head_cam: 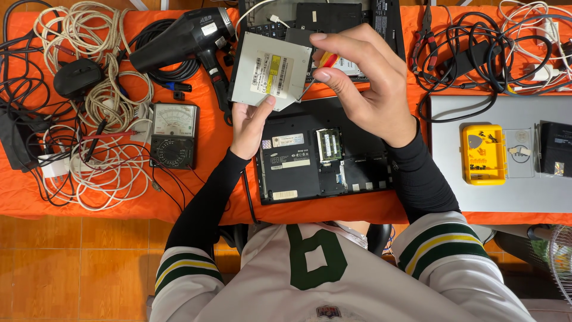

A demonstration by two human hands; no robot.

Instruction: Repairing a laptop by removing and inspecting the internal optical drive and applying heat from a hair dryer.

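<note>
My left hand [249, 126] holds a flat silver optical drive [268, 71] by its lower edge, tilted up above the orange table. My right hand [364, 83] is closed on a small screwdriver with a red and yellow handle [326, 59], its thin shaft pointing at the drive's right edge. Beneath both hands lies an upside-down black laptop [325, 158] with its bottom cover off, memory modules and boards showing.
A black heat gun [185, 37], an analog multimeter [173, 135], a black mouse [78, 77] and tangled cables [101, 119] fill the left. A silver laptop [476, 185] carrying a yellow parts tray [482, 154] sits right; pliers and more cables behind.
</note>
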